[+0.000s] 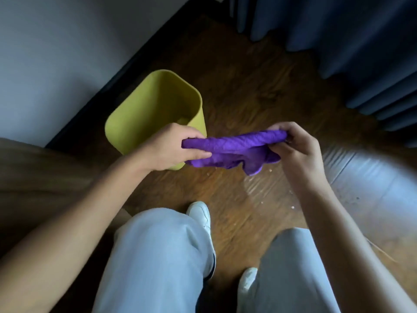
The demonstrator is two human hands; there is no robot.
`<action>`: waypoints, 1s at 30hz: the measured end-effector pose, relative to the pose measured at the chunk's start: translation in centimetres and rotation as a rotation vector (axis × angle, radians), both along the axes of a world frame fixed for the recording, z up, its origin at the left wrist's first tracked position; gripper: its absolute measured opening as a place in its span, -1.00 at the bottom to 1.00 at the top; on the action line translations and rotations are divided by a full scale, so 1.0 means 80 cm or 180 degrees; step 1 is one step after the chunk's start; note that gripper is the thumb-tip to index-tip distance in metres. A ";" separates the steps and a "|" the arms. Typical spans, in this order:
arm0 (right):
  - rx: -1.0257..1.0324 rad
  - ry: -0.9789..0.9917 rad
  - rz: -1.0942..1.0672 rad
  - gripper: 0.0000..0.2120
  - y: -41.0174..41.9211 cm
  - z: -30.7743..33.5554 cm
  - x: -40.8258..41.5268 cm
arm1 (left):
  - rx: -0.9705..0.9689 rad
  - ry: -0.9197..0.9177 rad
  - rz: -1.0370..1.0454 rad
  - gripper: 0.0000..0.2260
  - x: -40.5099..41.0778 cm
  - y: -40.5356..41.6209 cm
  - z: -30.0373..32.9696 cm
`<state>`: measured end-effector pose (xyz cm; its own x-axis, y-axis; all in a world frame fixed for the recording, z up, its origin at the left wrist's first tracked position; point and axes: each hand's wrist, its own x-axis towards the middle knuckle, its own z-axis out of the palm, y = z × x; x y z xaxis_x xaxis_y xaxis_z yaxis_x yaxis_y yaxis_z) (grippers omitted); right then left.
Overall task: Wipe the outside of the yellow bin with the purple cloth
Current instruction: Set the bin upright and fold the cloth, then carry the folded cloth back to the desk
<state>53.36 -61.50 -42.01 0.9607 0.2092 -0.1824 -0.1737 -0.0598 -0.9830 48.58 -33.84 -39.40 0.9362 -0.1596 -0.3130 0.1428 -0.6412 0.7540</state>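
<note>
From the head view, the near wall of the yellow bin (144,114) is partly hidden behind the left hand (173,147), and its base cannot be seen. The picture blurs toward its edges, so the pale patch at lower right is hard to make out. The left hand's fingers (198,154) curl round one end of the purple cloth (234,147), thumb on top. The right hand (295,150) pinches the other end, fingertips bunched over the fabric. The cloth hangs between them in the air, just right of the bin and apart from it. The bin stands on the wooden floor (248,86) near the dark skirting; open floor lies to its right, toward the blue curtain (338,30).
</note>
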 end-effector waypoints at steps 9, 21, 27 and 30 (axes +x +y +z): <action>0.0536 0.1136 -0.0697 -0.82 -0.022 0.141 -0.026 | -0.0911 0.0441 0.0468 -0.68 -0.009 -0.059 0.137; -0.0581 -0.0204 -0.0023 -0.76 -0.086 0.394 -0.068 | -0.1399 0.0556 0.0916 -0.11 -0.031 -0.137 0.382; -0.0244 -0.0250 0.0019 -0.80 -0.136 0.537 -0.095 | -0.1191 0.0528 0.0906 -0.11 -0.063 -0.179 0.498; -0.0274 -0.0329 0.0018 -0.85 -0.154 0.607 -0.114 | -0.1304 0.0138 0.0656 -0.33 -0.090 -0.188 0.562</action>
<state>44.28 -73.81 6.54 0.9742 0.2025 -0.0999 -0.0710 -0.1455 -0.9868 41.35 -48.89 5.56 0.9489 -0.0903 -0.3025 0.2730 -0.2464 0.9299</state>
